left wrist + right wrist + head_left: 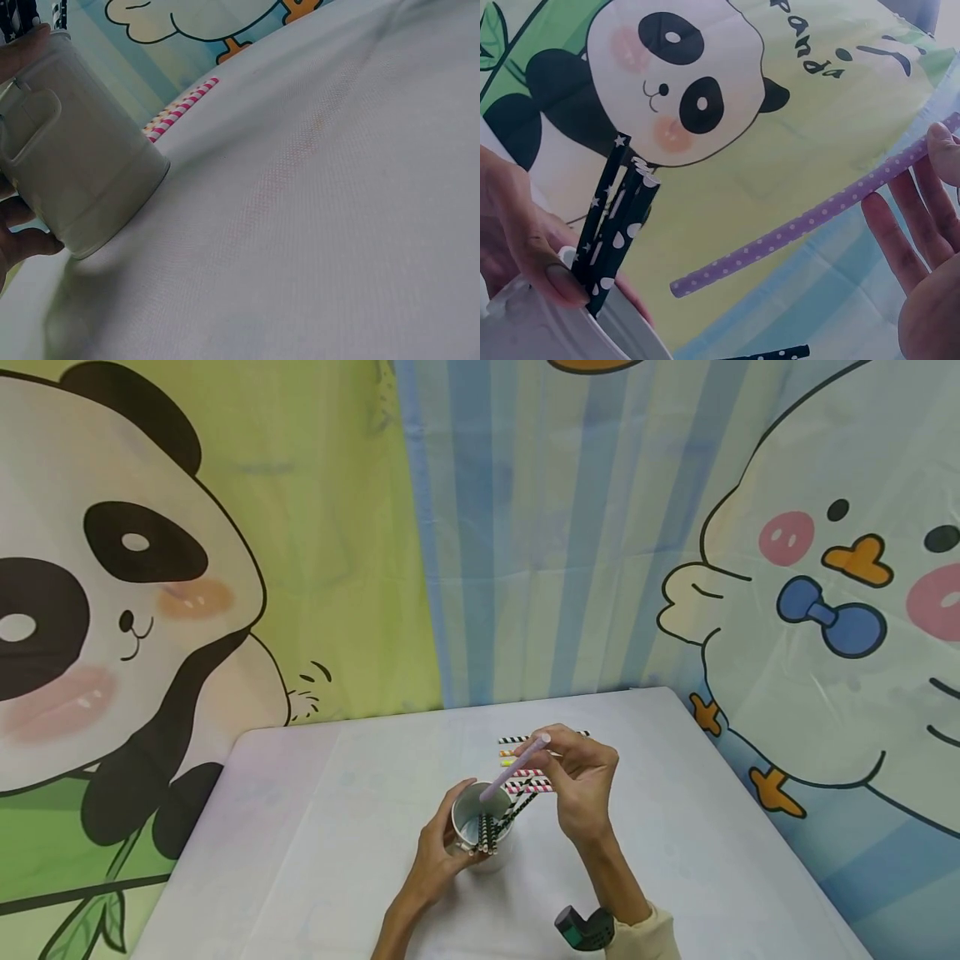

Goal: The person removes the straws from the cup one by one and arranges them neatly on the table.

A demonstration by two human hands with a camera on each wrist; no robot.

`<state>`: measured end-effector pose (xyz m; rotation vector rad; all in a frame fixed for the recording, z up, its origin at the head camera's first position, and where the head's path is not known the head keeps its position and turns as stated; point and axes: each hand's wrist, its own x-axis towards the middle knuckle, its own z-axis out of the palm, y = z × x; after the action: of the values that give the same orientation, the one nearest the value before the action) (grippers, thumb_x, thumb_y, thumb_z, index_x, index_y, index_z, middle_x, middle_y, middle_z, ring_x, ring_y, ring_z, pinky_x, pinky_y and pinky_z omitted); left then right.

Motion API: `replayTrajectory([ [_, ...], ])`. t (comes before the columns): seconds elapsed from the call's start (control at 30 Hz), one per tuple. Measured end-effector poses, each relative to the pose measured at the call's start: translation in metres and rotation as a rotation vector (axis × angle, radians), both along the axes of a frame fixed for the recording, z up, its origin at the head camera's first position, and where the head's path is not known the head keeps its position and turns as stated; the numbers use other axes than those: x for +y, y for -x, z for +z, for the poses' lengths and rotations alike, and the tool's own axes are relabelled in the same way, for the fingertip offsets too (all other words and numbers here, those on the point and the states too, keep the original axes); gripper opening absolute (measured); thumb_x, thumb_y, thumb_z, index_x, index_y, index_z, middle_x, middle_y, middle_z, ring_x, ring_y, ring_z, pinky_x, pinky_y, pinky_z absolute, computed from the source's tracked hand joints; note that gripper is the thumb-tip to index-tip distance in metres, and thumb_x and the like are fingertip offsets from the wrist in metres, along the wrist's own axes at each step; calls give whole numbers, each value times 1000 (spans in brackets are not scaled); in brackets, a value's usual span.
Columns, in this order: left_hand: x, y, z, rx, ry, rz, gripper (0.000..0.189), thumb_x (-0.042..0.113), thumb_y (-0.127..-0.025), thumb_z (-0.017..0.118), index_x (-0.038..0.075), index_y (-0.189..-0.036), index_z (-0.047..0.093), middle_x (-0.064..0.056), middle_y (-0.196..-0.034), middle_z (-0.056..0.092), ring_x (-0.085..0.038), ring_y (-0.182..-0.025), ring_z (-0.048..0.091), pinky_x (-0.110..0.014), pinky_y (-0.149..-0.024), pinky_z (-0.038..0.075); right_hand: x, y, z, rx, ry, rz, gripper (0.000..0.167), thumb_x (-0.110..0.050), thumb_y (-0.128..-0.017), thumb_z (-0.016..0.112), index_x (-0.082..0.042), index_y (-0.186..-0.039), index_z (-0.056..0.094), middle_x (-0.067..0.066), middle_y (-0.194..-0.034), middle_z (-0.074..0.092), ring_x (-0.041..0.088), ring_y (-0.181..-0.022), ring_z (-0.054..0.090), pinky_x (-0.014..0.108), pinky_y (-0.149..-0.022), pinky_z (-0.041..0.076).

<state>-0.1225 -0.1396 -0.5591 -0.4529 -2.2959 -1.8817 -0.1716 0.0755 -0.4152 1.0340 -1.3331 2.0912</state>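
My left hand (438, 852) grips a white cup (90, 157) by its side; a handle shows on the wall facing the left wrist camera. Several black patterned paper straws (622, 232) stand in the cup, leaning on its rim, with the left thumb (564, 283) right against them. Above and right of the cup, my right hand (585, 785) pinches a purple straw with white dots (802, 221) near its upper end. That straw slants down to the left, and its lower end overlaps the cup's mouth in the head view.
Several striped straws lie on the white-covered table just beyond the cup, among them pink-and-white straws (528, 788) and a black-and-white straw (513, 741). Curtains with a panda (187, 635) and a chick (810, 693) hang behind the table (300, 827).
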Motion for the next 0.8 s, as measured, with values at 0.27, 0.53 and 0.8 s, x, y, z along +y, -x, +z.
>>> replayTrajectory([
  [0.27, 0, -1, 0, -1, 7, -1, 98, 17, -86, 91, 27, -168, 40, -6, -160, 59, -40, -141, 63, -48, -116, 55, 9, 8, 2, -23, 66, -14, 20, 17, -97, 67, 11, -114, 77, 9, -98, 83, 27, -88, 83, 43, -77, 69],
  [0.53, 0, -1, -1, -3, 11, 10, 99, 15, -84, 91, 28, -168, 40, -6, -159, 60, -39, -140, 63, -47, -115, 56, 21, 17, 5, -50, 161, -44, 19, 20, -98, 64, 16, -113, 74, 12, -97, 84, 26, -88, 84, 39, -76, 69],
  [0.8, 0, 0, 1, 13, 15, 0, 100, 15, -85, 91, 27, -169, 39, -9, -159, 60, -39, -141, 63, -47, -116, 56, 39, 28, 6, -71, 192, -125, 17, 23, -98, 60, 24, -112, 69, 15, -98, 83, 27, -87, 84, 43, -76, 68],
])
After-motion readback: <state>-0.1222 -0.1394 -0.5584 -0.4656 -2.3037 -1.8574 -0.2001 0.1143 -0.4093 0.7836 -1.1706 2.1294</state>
